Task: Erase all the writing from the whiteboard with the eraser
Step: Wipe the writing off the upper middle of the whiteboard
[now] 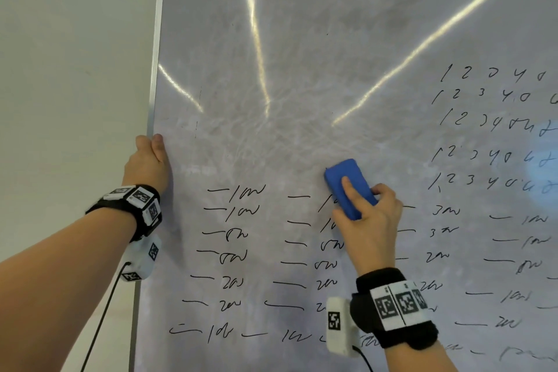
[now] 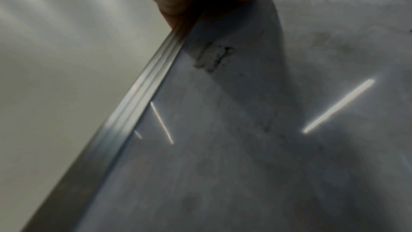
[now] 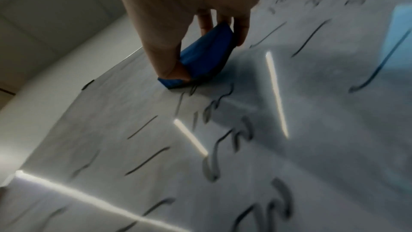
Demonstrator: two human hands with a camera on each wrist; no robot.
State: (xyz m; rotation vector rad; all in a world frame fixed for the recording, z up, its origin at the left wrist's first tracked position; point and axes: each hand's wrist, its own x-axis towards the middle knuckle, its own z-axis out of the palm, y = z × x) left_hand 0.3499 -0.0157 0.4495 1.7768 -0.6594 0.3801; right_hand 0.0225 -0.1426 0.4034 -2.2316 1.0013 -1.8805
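The whiteboard [image 1: 302, 84] fills the head view; its upper left part is smeared grey with no writing. Black handwriting [image 1: 235, 254] runs in rows across the lower half, and rows of numbers [image 1: 495, 124] sit at the right. My right hand [image 1: 371, 220] grips a blue eraser [image 1: 347, 184] and presses it flat on the board at the top of the middle column. The right wrist view shows the eraser [image 3: 205, 55] between thumb and fingers, above blurred strokes [image 3: 223, 138]. My left hand [image 1: 149, 160] grips the board's metal left frame [image 1: 157, 39], thumb on the front; the frame [image 2: 142, 98] also crosses the left wrist view.
A plain pale wall [image 1: 72, 69] lies left of the board. Ceiling lights reflect as bright streaks [image 1: 256, 39] on the board surface. A small dark smudge [image 2: 214, 57] sits near the frame just below my left hand.
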